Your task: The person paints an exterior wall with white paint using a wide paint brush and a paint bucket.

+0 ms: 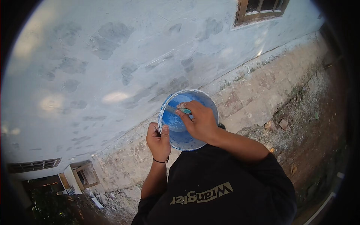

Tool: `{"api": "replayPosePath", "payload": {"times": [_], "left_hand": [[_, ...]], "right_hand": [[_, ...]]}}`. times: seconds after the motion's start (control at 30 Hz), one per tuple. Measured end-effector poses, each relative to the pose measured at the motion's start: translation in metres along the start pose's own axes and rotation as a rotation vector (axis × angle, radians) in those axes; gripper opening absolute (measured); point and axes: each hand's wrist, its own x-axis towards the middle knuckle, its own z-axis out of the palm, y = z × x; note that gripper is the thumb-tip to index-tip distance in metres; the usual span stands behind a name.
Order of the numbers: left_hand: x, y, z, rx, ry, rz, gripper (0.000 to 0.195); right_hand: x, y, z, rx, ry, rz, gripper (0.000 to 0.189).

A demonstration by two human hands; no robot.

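Note:
A round plastic bucket point(180, 99), smeared blue and white inside, is held in front of my body. My left hand point(160, 142) grips its left rim, with the thumb over the edge and the fingers outside. Inside the mouth of the bucket, my right hand point(201, 121) holds a small tool, seemingly a putty knife point(184, 110), by its greenish handle. Its flat blade points left towards the bucket's inner wall. Pale residue coats my right fingertips. How much material lies at the bottom is hard to tell, as my right hand covers part of it.
A pale blue plastered wall point(157, 36) with darker grey patches rises ahead. A wood-framed window point(261, 12) is set in it at upper right. Along its foot runs a worn paved ledge point(250, 95), broken at the edge above soil and loose stones point(283, 124). An open window shutter point(85, 175) juts out at lower left.

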Motion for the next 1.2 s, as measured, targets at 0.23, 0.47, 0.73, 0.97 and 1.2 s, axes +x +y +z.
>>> {"api": "replayPosePath", "payload": {"times": [0.23,0.47,0.73,0.97,1.2], "left_hand": [[-0.003,-0.007,-0.029,0.011,0.076,0.065,0.025],[-0.009,-0.008,-0.027,0.004,0.121,0.177,0.03],[-0.008,-0.003,-0.027,-0.024,0.121,0.1,0.031],[-0.013,-0.009,-0.025,-0.028,0.121,0.099,0.029],[-0.026,-0.013,-0.019,-0.067,0.147,0.053,0.028]], "right_hand": [[-0.019,-0.012,0.01,0.153,-0.363,-0.058,0.015],[-0.004,-0.02,-0.001,0.025,-0.594,-0.131,0.013],[0.013,-0.02,-0.018,0.007,-0.606,-0.136,0.013],[0.027,-0.028,-0.022,0.07,-0.491,-0.137,0.014],[0.008,-0.007,0.0,0.128,-0.633,-0.19,0.016]]}}
